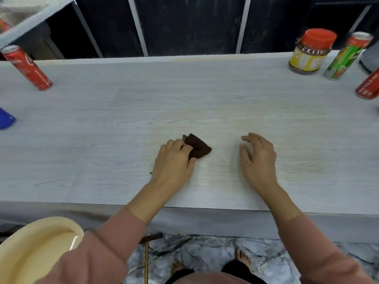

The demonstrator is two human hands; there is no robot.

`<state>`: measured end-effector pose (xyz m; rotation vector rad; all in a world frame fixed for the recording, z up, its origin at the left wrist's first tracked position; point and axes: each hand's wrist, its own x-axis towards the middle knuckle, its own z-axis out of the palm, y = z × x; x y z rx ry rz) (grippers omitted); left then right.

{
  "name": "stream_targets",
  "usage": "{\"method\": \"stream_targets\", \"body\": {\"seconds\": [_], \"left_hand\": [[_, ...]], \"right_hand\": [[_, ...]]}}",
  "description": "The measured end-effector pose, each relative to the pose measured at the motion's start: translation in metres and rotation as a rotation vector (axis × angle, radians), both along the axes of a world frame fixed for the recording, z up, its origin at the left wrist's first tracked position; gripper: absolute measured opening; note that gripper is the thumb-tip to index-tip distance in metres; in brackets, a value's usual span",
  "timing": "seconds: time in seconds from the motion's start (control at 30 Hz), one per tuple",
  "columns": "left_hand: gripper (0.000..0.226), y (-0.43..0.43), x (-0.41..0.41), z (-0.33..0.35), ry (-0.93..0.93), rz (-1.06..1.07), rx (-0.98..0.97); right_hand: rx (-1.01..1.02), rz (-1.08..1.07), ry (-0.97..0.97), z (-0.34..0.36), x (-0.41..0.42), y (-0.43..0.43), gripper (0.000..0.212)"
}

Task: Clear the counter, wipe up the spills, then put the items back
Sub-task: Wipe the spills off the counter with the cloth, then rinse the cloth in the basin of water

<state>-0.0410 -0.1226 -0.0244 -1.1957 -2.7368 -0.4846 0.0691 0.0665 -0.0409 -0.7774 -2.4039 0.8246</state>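
- left hand [174, 160] pinches folded dark-brown cloth [199, 147] mid-counter, near the front edge
- cloth sticks out forward-right of the fingers, long axis diagonal
- right hand [258, 158] spread, loose, holds nothing; touching counter [205, 95] or hovering, can't tell
- dark specks [223, 161] just right of cloth; left hand nearer
- cloth soft, matte; counter smooth pale woodgrain
- jar [309, 54], green can [344, 58] far right
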Motion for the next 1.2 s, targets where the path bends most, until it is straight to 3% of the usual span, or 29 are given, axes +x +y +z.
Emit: {"method": "stream_targets", "body": {"seconds": [0.1, 0.27, 0.37, 0.47, 0.57, 0.7, 0.8, 1.0, 1.13, 1.2], "left_hand": [[0.026, -0.008, -0.003, 0.007, -0.099, 0.12, 0.074], [0.011, -0.067, -0.011, 0.039, -0.716, 0.458, 0.717], [0.013, -0.118, -0.001, 0.055, -1.001, 0.507, 1.03], [0.017, -0.17, 0.015, 0.058, -1.08, 0.562, 1.241], [0.027, -0.219, 0.034, 0.052, -1.083, 0.631, 1.378], [0.032, -0.27, 0.065, 0.035, -0.891, 0.826, 1.401], [0.017, -0.301, 0.085, 0.01, -0.692, 1.087, 1.38], [0.009, -0.345, 0.104, -0.053, -0.611, 1.484, 1.35], [0.014, -0.365, 0.094, -0.1, -0.677, 1.657, 1.163], [0.024, -0.369, 0.089, -0.116, -0.706, 1.676, 0.937]], "right_hand": [[-0.052, 0.071, 0.059, 0.011, -0.013, -0.027, 0.027], [-0.385, 0.222, 0.135, 0.041, -0.043, -0.093, 0.028], [-0.605, 0.345, 0.084, 0.055, -0.062, -0.143, 0.033], [-0.93, 0.562, -0.067, 0.061, -0.077, -0.197, 0.043], [-1.154, 0.792, -0.141, 0.059, -0.084, -0.253, 0.032], [-1.148, 0.883, -0.223, 0.045, -0.084, -0.317, 0.022], [-1.023, 0.961, -0.357, 0.028, -0.084, -0.358, 0.022], [-0.806, 1.059, -0.617, -0.033, -0.094, -0.43, 0.014], [-0.65, 1.069, -0.762, -0.083, -0.106, -0.463, 0.01], [-0.52, 1.052, -0.79, -0.107, -0.112, -0.472, 0.021]]}}
